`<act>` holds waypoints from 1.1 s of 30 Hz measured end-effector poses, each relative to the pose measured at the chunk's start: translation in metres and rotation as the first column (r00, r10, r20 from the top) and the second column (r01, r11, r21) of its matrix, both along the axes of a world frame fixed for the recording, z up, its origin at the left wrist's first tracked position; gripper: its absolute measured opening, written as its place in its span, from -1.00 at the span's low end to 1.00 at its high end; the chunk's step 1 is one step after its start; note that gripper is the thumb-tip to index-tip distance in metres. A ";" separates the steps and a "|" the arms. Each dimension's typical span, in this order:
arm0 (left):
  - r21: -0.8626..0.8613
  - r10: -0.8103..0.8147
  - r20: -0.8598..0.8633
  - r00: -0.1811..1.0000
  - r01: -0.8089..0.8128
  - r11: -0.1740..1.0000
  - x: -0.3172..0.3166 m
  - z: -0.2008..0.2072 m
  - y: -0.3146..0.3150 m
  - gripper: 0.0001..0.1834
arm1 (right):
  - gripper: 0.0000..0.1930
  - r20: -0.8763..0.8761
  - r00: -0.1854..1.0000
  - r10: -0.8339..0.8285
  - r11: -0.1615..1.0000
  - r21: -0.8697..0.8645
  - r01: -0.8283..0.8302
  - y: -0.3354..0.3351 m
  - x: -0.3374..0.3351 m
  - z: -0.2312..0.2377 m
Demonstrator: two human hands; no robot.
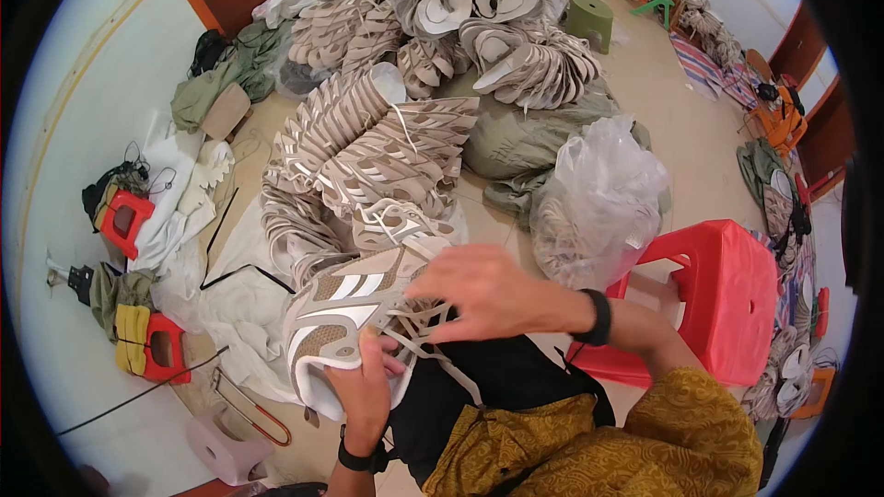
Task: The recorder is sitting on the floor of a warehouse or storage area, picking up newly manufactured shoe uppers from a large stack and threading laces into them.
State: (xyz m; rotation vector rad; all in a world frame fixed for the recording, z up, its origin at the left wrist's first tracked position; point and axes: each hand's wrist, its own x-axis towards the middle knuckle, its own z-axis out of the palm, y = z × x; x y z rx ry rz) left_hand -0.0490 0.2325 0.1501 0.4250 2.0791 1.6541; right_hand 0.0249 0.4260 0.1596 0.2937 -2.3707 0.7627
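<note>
A beige and white sneaker upper with white side stripes and brown mesh lies over my lap. My left hand grips its edge, the thumb on the outside and the fingers inside the opening. Pale shoelaces run loosely across the eyelets, and one end hangs down over my black trousers. Above the laces is my right hand, its fingers blurred and pointing left; whether they pinch a lace cannot be made out. Just beyond stands a stacked row of similar uppers, with a laced one nearest me.
More bundled uppers are heaped farther back on green sacks. A clear plastic bag and a red stool stand to my right. At left are white cloth, small red stools and a pale pink stool.
</note>
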 end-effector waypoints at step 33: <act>0.160 0.043 0.515 0.856 -0.145 0.977 -0.028 -0.017 -0.008 -0.62 | -0.80 0.064 0.996 0.058 0.965 0.252 -0.072 -0.010 0.000 -0.023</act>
